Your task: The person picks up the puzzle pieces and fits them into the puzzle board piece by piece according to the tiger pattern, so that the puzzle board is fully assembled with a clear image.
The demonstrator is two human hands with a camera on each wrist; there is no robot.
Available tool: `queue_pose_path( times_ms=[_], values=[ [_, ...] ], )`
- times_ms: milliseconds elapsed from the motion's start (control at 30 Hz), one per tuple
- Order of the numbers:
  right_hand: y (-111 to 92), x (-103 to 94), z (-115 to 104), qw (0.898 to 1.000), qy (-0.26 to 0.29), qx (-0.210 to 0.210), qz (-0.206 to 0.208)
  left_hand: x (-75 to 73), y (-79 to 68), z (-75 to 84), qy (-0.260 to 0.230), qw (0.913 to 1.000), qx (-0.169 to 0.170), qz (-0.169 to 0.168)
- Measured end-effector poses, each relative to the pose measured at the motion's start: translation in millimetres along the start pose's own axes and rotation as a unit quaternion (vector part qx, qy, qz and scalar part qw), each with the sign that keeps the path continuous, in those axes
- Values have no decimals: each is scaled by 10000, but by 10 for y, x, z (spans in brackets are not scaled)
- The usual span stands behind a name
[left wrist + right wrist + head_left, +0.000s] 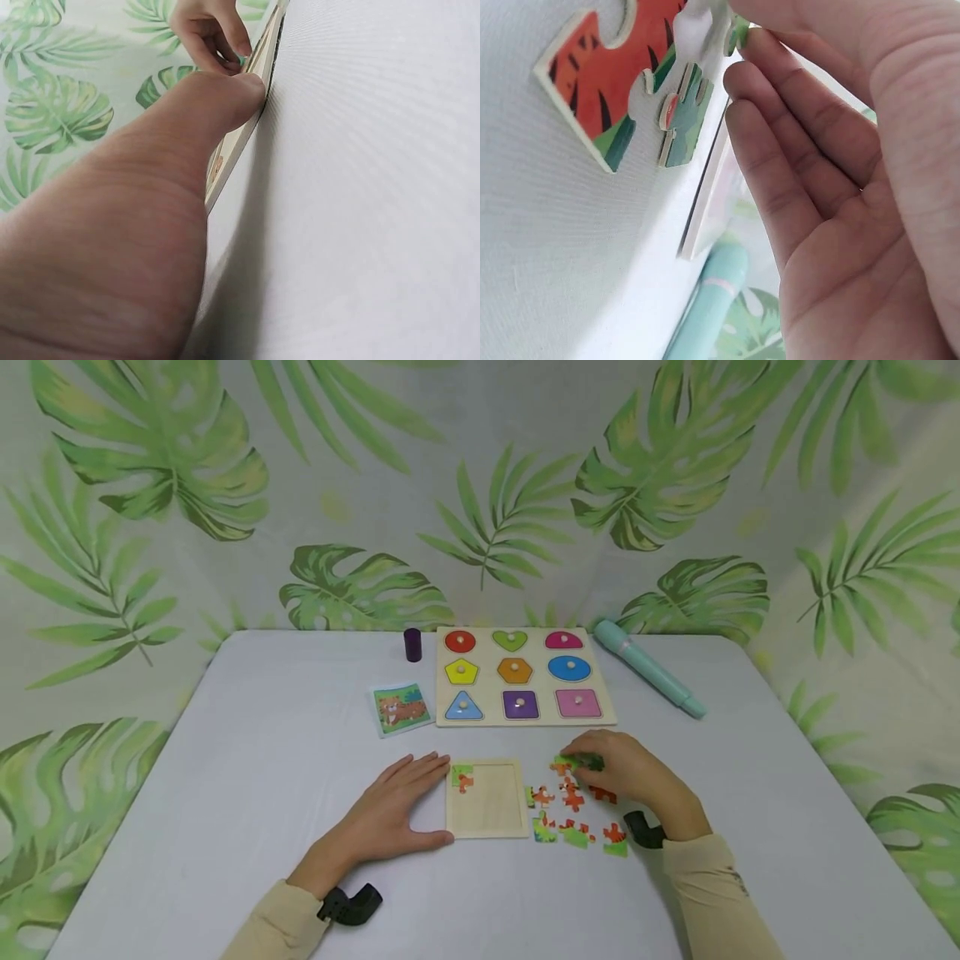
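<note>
My left hand (pixel 397 806) lies with straight, spread fingers along the left side of a square wooden puzzle tray (pixel 495 806), fingertips and thumb at its edge. One green-and-orange jigsaw piece (pixel 462 778) sits in the tray's upper left corner. To the right, my right hand (pixel 622 768) pinches a jigsaw piece with green on it (pixel 737 34) between thumb and index finger, close over the table; the fingers hide much of it. Below and beside that hand lie several loose pieces, among them an orange striped piece (pixel 592 82) and a dark green piece (pixel 686 120).
Behind the tray lies a shape-peg board (pixel 487 687) with coloured knobbed shapes. A picture card of an animal (pixel 402 708) lies left of it, near a dark purple cylinder (pixel 412 645). A mint-green tube-shaped object (pixel 651 670) lies at the back right. Leaf-patterned cloth hangs behind.
</note>
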State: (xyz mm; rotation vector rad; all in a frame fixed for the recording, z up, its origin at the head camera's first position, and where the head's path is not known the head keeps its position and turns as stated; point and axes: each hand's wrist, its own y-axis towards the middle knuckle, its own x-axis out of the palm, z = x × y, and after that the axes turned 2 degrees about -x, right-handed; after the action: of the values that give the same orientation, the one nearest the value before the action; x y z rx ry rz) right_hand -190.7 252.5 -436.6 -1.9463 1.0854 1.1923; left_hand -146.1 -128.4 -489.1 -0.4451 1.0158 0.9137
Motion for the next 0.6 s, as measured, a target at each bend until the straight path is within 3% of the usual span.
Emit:
queue_pose_path(
  times_ms=[600],
  values=[
    [-10,-18,-41,9993,182,-269,197,-7,7,18,5,10000,-51,-12]
  ],
)
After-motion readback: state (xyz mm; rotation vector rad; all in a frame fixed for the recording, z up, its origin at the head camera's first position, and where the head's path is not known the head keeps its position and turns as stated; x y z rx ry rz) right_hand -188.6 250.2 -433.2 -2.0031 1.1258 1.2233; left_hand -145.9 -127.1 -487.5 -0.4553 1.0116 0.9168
